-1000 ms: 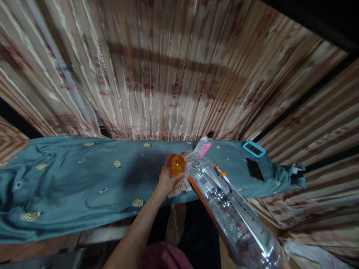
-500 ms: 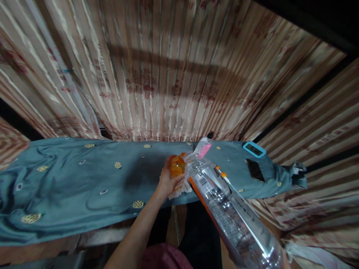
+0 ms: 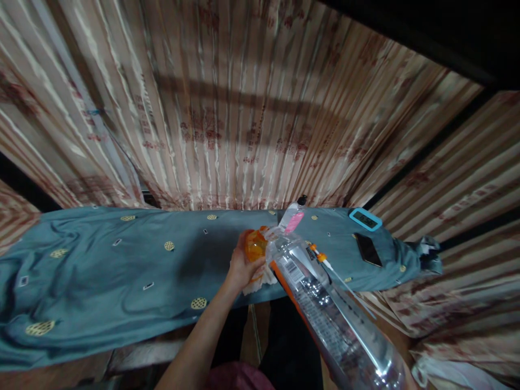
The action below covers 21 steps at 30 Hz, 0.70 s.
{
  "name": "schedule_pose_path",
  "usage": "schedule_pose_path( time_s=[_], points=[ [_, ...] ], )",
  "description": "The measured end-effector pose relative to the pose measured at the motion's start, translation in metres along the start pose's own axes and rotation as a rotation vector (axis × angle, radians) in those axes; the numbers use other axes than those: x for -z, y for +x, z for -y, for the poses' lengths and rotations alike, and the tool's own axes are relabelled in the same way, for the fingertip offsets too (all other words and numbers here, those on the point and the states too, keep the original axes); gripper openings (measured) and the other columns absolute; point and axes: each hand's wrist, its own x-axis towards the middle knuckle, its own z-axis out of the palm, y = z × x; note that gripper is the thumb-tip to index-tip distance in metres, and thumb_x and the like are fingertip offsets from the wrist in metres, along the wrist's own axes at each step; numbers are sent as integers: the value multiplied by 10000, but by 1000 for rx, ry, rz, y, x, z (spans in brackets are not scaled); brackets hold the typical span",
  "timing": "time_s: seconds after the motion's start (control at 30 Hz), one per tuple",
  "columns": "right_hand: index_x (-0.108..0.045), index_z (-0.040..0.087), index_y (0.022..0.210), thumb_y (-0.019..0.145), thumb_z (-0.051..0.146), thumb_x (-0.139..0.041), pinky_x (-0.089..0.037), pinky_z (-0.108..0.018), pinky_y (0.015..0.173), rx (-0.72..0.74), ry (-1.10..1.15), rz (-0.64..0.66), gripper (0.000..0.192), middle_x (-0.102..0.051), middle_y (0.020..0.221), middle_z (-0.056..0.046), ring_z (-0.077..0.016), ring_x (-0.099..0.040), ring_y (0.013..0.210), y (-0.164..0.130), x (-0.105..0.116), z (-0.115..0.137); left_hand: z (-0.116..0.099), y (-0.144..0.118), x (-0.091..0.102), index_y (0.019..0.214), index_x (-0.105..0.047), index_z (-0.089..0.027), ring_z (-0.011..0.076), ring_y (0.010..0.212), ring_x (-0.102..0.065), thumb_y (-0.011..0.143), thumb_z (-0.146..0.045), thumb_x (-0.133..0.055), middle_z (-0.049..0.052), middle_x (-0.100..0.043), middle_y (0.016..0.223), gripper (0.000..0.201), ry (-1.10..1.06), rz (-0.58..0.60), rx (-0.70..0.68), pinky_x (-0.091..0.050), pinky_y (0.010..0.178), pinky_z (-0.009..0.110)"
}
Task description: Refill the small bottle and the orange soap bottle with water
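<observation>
Head view: a person stands at a long worktop draped in a blue-grey cloth with small gold and white motifs.
Left hand: the left hand is curled around a small orange translucent plastic container, fingers wrapped about its near side, holding it just above the worktop's near edge.
Under the left hand: a crumpled white cloth lies touching the palm and the container's base.
Right hand: hidden below the lower right corner of the picture; whether it is spread or clenched cannot be told.
Large bottle: a big clear plastic bottle with a barcode label and an orange band slants up from the lower right, its neck tilted to meet the orange container at the left hand.
Just beyond the left hand: a small clear spray bottle with a pink label and black cap stands on the worktop.
Right of the left hand: an orange-and-white pen lies beside the large bottle; further right a dark phone lies flat, and past it a blue-framed digital timer.
Behind: a striped beige and reddish curtain hangs along the worktop's far edge.
</observation>
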Motion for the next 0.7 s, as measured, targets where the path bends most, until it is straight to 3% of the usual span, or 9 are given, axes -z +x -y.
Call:
schedule_pose_path(
  time_s=[0.13, 0.27, 0.47, 0.6, 0.7],
  points=[
    [-728, 215, 1055, 964, 687, -674, -615, -379, 743, -31, 17, -9, 483, -708, 866, 0, -171, -694, 771, 25, 9, 4, 1, 0, 0, 1386, -539, -255, 327, 1233, -754, 711, -328, -947, 91, -758, 1314, 792, 42, -9, 3, -602, 1101, 462],
    [-700, 211, 970, 975, 691, -657, -566, -317, 633, -69, 10, 26, 481, -670, 802, 23, -136, -633, 669, 31, 11, 4, 2, 1, -2, 1376, -562, -269, 326, 1199, -762, 686, -348, -980, 82, -764, 1286, 810, 73, -29, -1, -619, 1072, 464],
    [-709, 205, 1014, 982, 685, -647, -593, -351, 724, -85, -8, 56, 485, -709, 874, 4, -155, -676, 738, 32, 15, -5, 0, 1, -2, 1366, -563, -258, 317, 1180, -770, 680, -323, -969, 82, -768, 1279, 800, 44, -26, 5, -627, 1059, 455],
    [-716, 208, 1036, 972, 704, -655, -567, -312, 628, -36, -3, 39, 505, -690, 816, 17, -138, -648, 666, 40, 20, -11, -1, 1, -1, 1359, -556, -264, 320, 1211, -763, 682, -306, -957, 77, -767, 1292, 788, 57, -25, 16, -619, 1075, 454],
    [-733, 204, 1106, 958, 702, -675, -597, -347, 684, 6, 3, 11, 522, -713, 852, 2, -157, -684, 719, 37, 25, -16, 0, 1, -1, 1363, -537, -258, 318, 1229, -758, 694, -321, -934, 84, -762, 1308, 780, 10, -8, 6, -606, 1096, 451]
  ],
)
